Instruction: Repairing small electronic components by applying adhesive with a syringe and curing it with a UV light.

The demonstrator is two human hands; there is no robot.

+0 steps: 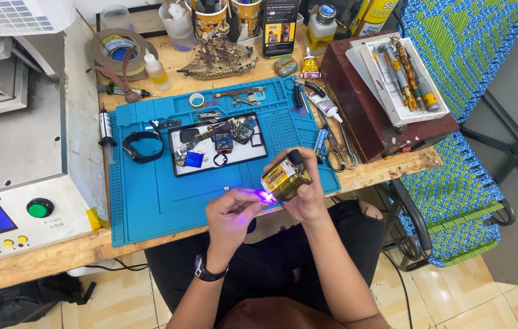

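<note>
The right hand (305, 192) grips a small yellow-wrapped torch (285, 178) over the front edge of the blue work mat (149, 201), its violet beam (264, 195) falling on the left hand's fingertips. The left hand (230, 212) is pinched shut just beside the torch; what it pinches is too small to tell.
</note>
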